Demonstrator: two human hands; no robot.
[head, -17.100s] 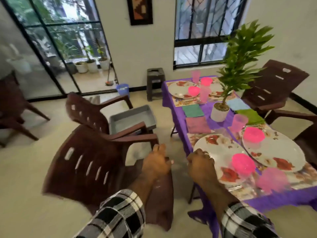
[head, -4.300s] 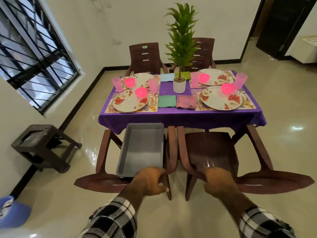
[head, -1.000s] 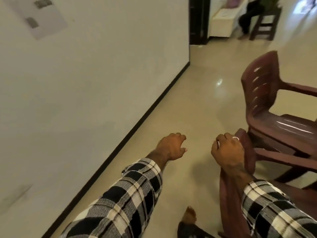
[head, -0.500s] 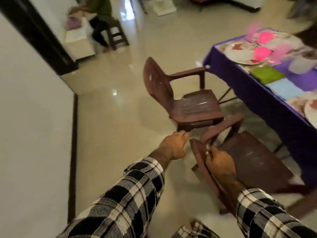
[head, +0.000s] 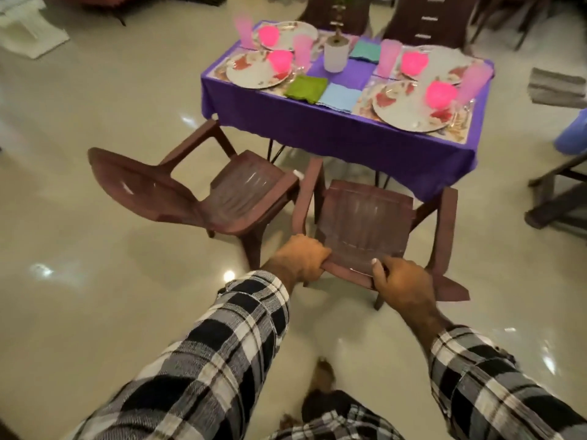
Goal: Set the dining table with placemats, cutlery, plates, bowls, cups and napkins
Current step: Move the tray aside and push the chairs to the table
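Note:
My left hand (head: 300, 257) and my right hand (head: 401, 281) both grip the top edge of a brown plastic chair (head: 365, 217) that faces the dining table (head: 343, 122). The table wears a purple cloth and carries floral plates (head: 254, 71), pink bowls (head: 440, 93), pink cups (head: 389, 58), and folded napkins in green (head: 306, 87), blue (head: 339, 96) and teal (head: 365, 50). A white plant pot (head: 335, 57) stands in the middle.
A second brown chair (head: 203, 192) stands to the left, turned at an angle, close to the one I hold. More chairs (head: 425, 17) stand behind the table. A dark stool (head: 562, 192) and a blue bin (head: 573, 134) sit at the right.
I have turned to face the table squarely. My left hand, free half a second ago, now grips the chair back beside my right hand.

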